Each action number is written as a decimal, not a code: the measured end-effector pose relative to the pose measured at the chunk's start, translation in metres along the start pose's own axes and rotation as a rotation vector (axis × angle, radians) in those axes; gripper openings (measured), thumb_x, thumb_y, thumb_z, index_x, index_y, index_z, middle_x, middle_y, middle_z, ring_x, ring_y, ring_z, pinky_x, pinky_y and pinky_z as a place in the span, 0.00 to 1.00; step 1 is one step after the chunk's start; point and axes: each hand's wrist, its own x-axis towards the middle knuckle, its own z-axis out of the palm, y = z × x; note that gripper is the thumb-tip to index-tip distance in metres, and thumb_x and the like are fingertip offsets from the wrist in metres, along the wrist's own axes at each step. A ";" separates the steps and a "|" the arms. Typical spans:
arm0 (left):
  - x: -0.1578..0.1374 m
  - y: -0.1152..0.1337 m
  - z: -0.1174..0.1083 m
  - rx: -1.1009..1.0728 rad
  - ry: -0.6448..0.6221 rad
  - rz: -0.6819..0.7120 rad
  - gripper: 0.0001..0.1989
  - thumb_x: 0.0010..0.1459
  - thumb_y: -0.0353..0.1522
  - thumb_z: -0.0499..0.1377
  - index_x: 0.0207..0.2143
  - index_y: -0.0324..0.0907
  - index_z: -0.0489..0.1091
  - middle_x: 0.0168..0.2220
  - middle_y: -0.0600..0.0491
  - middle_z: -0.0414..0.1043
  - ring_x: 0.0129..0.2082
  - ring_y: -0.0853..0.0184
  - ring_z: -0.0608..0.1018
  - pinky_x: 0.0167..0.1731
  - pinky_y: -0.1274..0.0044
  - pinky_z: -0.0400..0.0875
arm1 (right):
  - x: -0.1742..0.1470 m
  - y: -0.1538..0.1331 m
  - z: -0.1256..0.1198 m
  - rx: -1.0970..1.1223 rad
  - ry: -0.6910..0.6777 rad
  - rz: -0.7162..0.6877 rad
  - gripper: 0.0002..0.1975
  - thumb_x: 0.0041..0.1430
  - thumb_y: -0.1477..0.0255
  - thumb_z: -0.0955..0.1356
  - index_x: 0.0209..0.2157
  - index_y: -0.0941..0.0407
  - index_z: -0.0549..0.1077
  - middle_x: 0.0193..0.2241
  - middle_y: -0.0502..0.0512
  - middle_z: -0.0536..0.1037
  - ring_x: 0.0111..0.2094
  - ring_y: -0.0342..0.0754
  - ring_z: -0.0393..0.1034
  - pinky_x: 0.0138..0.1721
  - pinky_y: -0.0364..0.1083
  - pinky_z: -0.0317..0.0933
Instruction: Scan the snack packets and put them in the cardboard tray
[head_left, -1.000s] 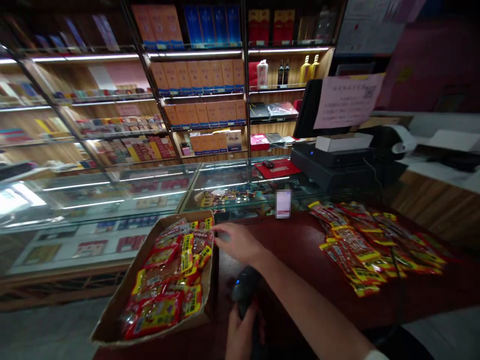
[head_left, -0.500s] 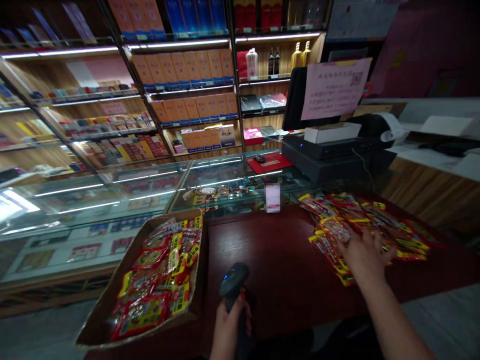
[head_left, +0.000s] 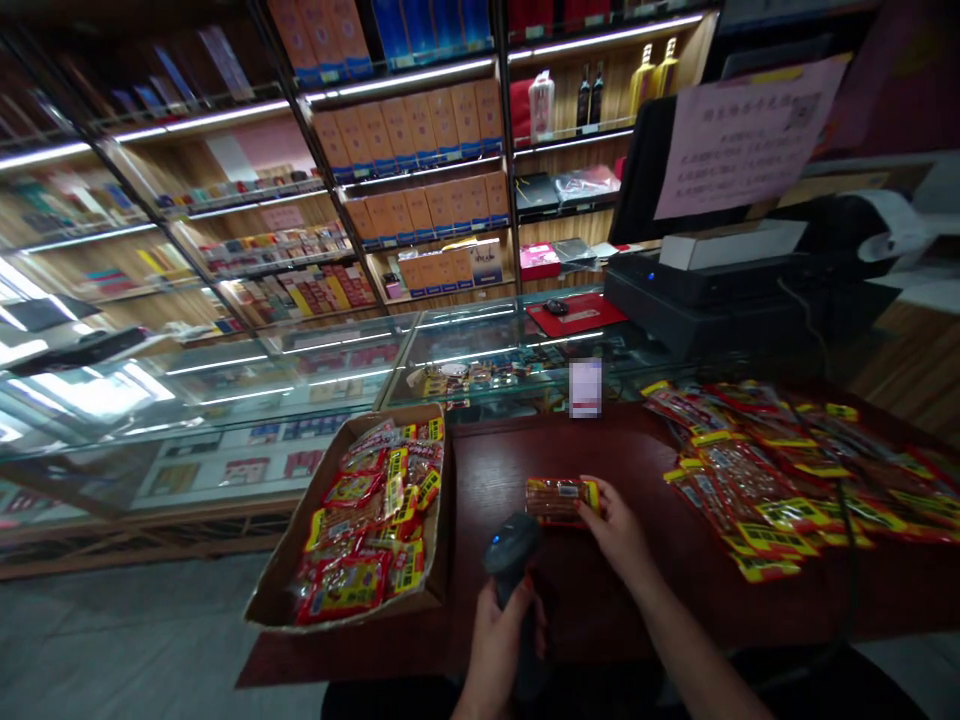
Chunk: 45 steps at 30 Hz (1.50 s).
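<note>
My left hand [head_left: 504,625] is wrapped round the handle of a dark barcode scanner [head_left: 514,543], whose head tilts up with a small blue light on it. My right hand [head_left: 611,520] pinches the right end of a red and yellow snack packet [head_left: 553,500] just beyond the scanner's head. Brown sticks show through the packet's clear middle. To the right, a loose pile of similar snack packets [head_left: 757,470] is spread on the dark red table [head_left: 622,450]. On the left stands an open cardboard box [head_left: 442,575] with more such packets in it.
A glass display counter [head_left: 337,350] runs behind the table. A small upright card [head_left: 585,388] stands at its edge. At the back right are a monitor with a pink notice [head_left: 742,140] and a cash drawer [head_left: 720,300]. Lit shelves [head_left: 427,165] hold boxes and bottles.
My right hand has left the pile and moved left, with a snack packet now in its fingers near the scanner. The view has turned slightly left; my left hand still holds the scanner.
</note>
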 end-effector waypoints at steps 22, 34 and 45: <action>-0.020 0.026 0.031 0.413 0.004 0.061 0.10 0.52 0.39 0.62 0.28 0.41 0.67 0.14 0.62 0.61 0.13 0.73 0.65 0.14 0.83 0.58 | 0.000 0.011 0.005 -0.088 0.057 -0.073 0.16 0.55 0.69 0.66 0.46 0.54 0.72 0.43 0.59 0.82 0.44 0.54 0.78 0.46 0.50 0.70; -0.015 0.010 0.026 0.260 0.020 0.007 0.13 0.51 0.41 0.59 0.31 0.41 0.65 0.16 0.61 0.65 0.11 0.75 0.64 0.11 0.83 0.57 | 0.001 0.015 -0.004 0.004 0.084 0.013 0.22 0.50 0.60 0.71 0.46 0.54 0.71 0.41 0.55 0.82 0.42 0.53 0.79 0.47 0.51 0.71; -0.010 -0.016 0.011 0.165 -0.037 0.041 0.11 0.55 0.38 0.60 0.35 0.40 0.67 0.17 0.61 0.66 0.12 0.75 0.65 0.12 0.83 0.58 | 0.037 -0.131 0.077 0.119 -0.339 -0.211 0.21 0.52 0.63 0.72 0.48 0.53 0.76 0.46 0.55 0.83 0.46 0.51 0.78 0.48 0.49 0.72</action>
